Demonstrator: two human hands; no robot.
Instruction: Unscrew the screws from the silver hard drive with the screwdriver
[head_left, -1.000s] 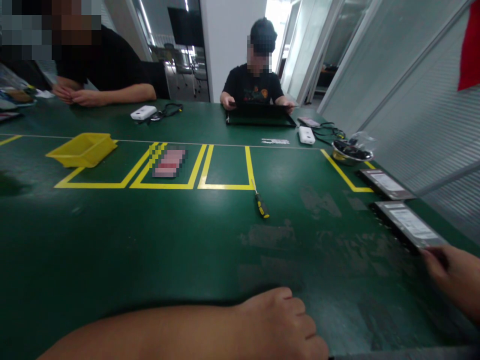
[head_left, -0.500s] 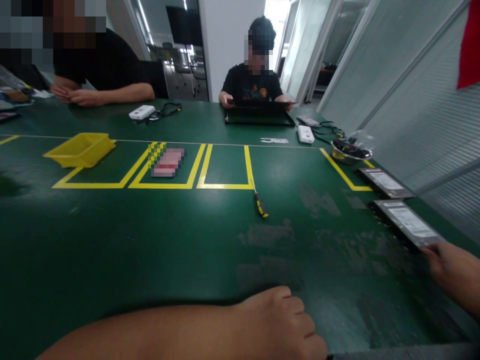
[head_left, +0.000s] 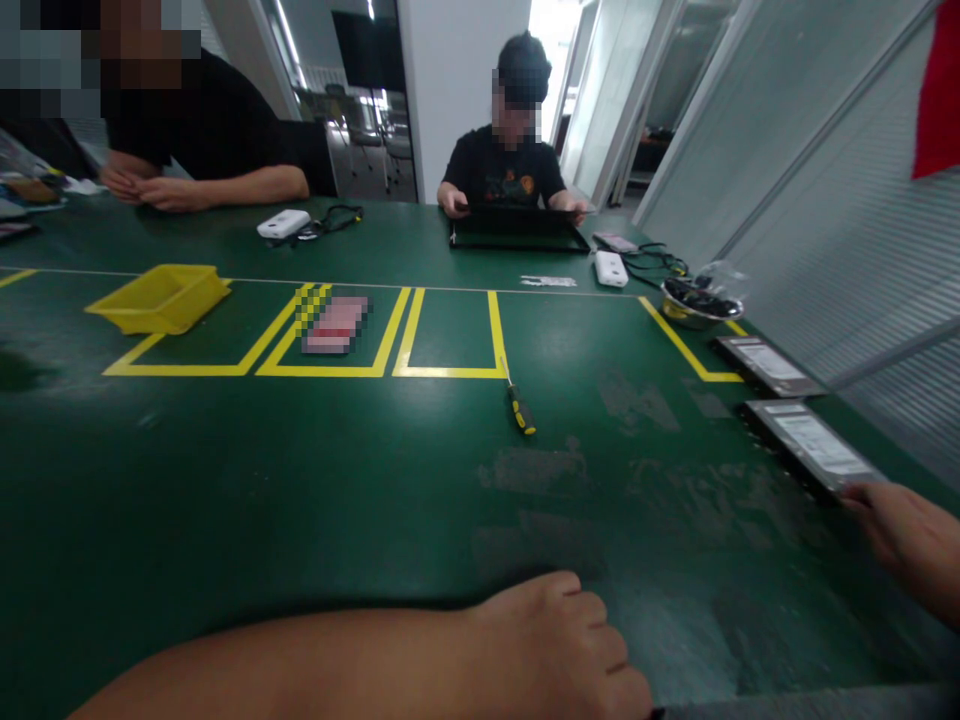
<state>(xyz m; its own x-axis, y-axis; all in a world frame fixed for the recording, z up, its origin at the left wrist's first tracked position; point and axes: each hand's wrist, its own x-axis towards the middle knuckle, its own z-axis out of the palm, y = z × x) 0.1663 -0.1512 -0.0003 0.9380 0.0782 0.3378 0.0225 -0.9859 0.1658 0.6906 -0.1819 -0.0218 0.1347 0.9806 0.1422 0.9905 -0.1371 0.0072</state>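
Note:
My left hand rests on the green table at the bottom middle, its fingers curled into a loose fist with nothing in them. My right hand reaches in from the right edge. Its fingertips close on the near end of a dark hard drive with a white label. A second hard drive lies just beyond the first. A screwdriver with a black and yellow handle lies alone mid-table, well ahead of my left hand.
Yellow tape boxes mark the table, and a yellow bin sits at the left. A metal bowl, white devices and cables lie at the far right. One person across holds a dark tray. Another person's hands rest at the far left.
My right hand has drawn back slightly at the near end of the hard drive. My left hand and the screwdriver have stayed put.

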